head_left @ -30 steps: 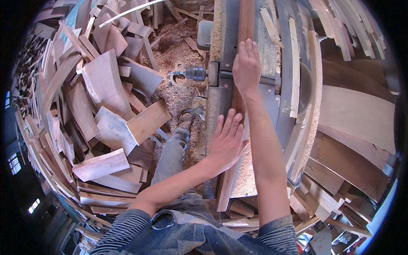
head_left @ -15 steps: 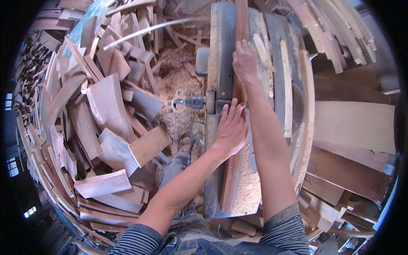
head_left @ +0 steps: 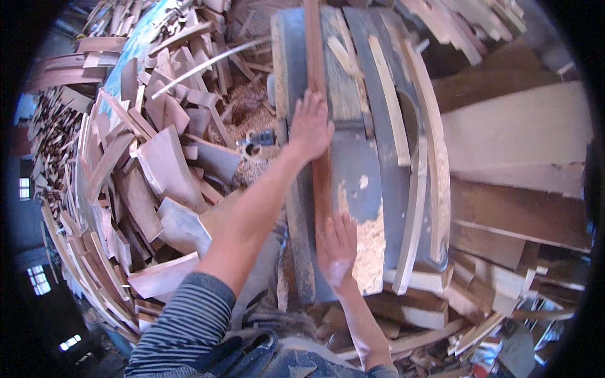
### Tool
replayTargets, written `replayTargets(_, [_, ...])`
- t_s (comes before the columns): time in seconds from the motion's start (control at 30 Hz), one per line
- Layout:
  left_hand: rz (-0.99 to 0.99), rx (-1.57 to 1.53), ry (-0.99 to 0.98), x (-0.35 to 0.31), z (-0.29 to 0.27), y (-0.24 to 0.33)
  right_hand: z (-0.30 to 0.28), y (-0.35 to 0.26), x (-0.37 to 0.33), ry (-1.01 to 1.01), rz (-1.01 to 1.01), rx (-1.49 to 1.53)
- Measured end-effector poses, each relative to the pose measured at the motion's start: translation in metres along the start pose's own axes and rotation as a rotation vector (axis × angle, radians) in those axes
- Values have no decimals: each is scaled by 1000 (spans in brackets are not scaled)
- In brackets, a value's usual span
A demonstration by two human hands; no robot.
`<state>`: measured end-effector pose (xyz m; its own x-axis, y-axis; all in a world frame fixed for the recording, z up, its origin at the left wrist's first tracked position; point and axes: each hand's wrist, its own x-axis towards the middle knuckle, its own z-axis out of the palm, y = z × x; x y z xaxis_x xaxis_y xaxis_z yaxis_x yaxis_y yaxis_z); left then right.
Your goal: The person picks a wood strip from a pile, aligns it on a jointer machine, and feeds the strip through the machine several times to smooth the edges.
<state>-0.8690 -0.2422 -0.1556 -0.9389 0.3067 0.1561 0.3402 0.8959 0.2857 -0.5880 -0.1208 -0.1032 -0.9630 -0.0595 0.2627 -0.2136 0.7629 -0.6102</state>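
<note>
A long reddish-brown wooden strip (head_left: 322,183) lies lengthwise on the metal bed (head_left: 356,151) of a woodworking machine and runs off past its far end. My left hand (head_left: 309,129) rests on top of the strip near the crosswise gap in the bed, fingers stretched forward and thumb over the right side. Closer to me, my right hand (head_left: 337,247) lies against the strip's near part with its fingers extended; the near end is partly hidden by it. A dark chuck-like fitting (head_left: 261,137) juts from the machine's left side.
Wood shavings (head_left: 370,258) cover the bed's near right corner. Pale narrow strips (head_left: 392,104) lie along the machine's right side. Offcut boards (head_left: 167,164) are heaped on the left. Wide planks (head_left: 517,129) are stacked on the right, with more sawdust (head_left: 246,104) on the floor.
My left hand has gone forward along the strip, while my right hand has come back from far ahead to its near part. The strip has slid away from me. The view has shifted too.
</note>
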Motion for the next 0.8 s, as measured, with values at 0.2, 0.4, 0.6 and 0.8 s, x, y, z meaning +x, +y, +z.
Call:
replayTargets(0.2, [22,0,29,31,7,-20,2,-11,29,-34,-25,-48])
replayTargets(0.4, [26,42,17,61,13,-34,58,20,80,-67,-29,-166])
replayTargets(0.6, [72,58,114,97,25,-59,81,34,126,-59,-87,-196])
replayTargets(0.8, [98,72,166,151,36,-81,101,50,178,-14,-120,-212])
